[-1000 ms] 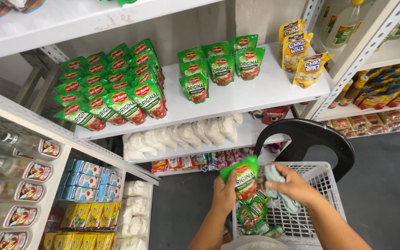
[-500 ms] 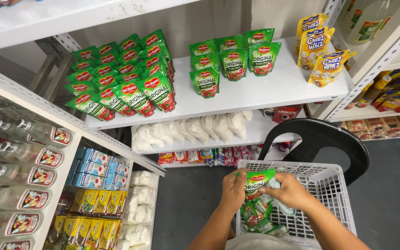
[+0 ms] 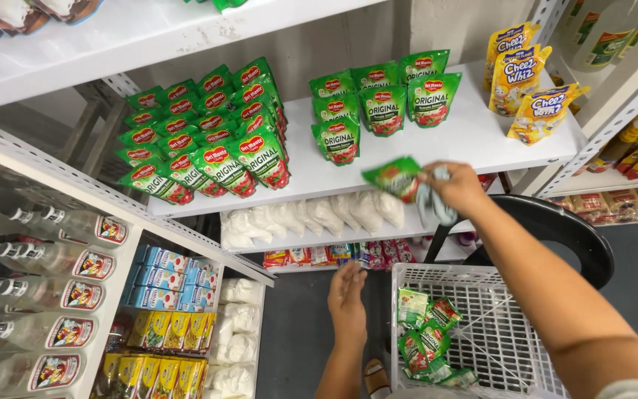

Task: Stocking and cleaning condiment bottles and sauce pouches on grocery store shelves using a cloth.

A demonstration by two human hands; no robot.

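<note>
**Sauce pouch held at the shelf edge**

The green tomato sauce pouch [image 3: 393, 177] hangs above the white shelf [image 3: 474, 137] front edge, pinched with a pale cloth in the closed right hand [image 3: 455, 188]. The left hand [image 3: 348, 295], open and empty, hovers below the shelf beside the white basket [image 3: 481, 284]. Best stood upright beside the shelved pouches [image 3: 382, 103], label forward.

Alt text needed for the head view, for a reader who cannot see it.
The right hand lifts a green sauce pouch and a pale cloth toward a white shelf of matching pouches; the left hand hangs open beside a white wire basket.

Bare shelf [image 3: 474, 140] between pouch rows [image 3: 378, 103]
</note>
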